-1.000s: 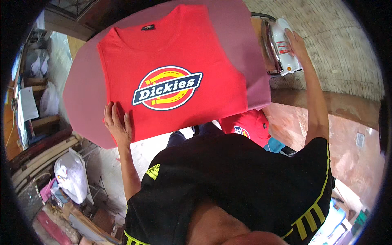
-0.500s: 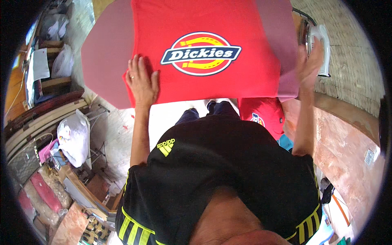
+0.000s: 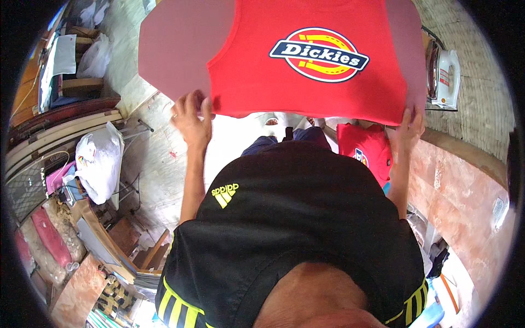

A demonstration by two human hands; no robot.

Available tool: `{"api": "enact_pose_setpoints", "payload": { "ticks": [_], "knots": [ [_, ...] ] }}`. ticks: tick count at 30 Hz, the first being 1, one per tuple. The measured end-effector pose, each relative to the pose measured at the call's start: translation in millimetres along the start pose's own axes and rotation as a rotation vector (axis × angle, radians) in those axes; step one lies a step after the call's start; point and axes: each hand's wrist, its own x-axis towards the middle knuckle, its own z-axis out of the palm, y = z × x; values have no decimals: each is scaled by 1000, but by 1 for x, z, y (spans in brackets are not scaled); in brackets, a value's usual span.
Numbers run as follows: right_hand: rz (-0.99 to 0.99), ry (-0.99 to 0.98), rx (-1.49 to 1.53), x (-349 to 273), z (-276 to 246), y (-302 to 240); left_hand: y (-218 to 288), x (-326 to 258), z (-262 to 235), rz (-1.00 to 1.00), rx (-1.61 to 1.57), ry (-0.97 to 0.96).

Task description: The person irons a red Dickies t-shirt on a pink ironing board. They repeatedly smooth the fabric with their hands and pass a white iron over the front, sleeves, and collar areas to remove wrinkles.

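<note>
Head view: upper centre, my half-curled left hand (image 3: 193, 121) and right hand (image 3: 408, 131) are perhaps straightening the red sleeveless fabric shirt (image 3: 314, 90); grip unclear.

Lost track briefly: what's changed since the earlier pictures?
Right hand let go of the iron, moving left to the near right corner of the red shirt. Left hand moved from the shirt's left edge, now curved, to its near left corner. Iron stays beside the ironing board.
</note>
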Motion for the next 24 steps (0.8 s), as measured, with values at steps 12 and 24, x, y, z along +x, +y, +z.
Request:
{"api": "enact_pose_setpoints", "payload": {
  "ticks": [12,24],
  "knots": [
    [323,-115,146,19,34,26,36,25,17,-120,-556,-145],
    [311,-220,173,29,14,7,35,24,12,23,-247,-67]
  ]
}}
